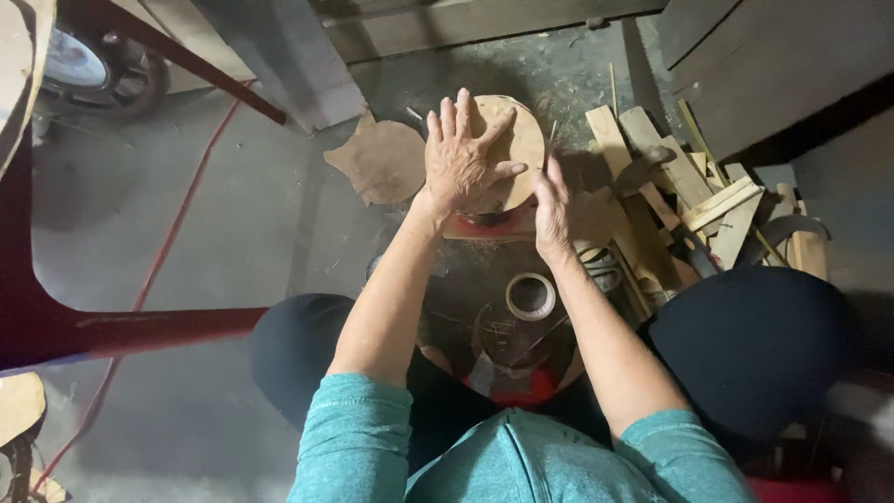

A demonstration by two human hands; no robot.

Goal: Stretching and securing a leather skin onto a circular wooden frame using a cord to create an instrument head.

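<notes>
I'm pressing my left hand (463,160) flat on the round wooden disc (507,154), fingers spread wide apart, palm down on its top face. My right hand (551,207) is sitting edge-on just beside the disc's right rim, fingers straight and together, touching or nearly touching it; can't tell which. The disc is lying over a red-edged stand (484,224) in front of my knees. A tape roll (531,296) is sitting below, between my forearms. A flat cut-out brown piece (382,160) is lying left of the disc, wood scraps (680,196) piled to the right.
</notes>
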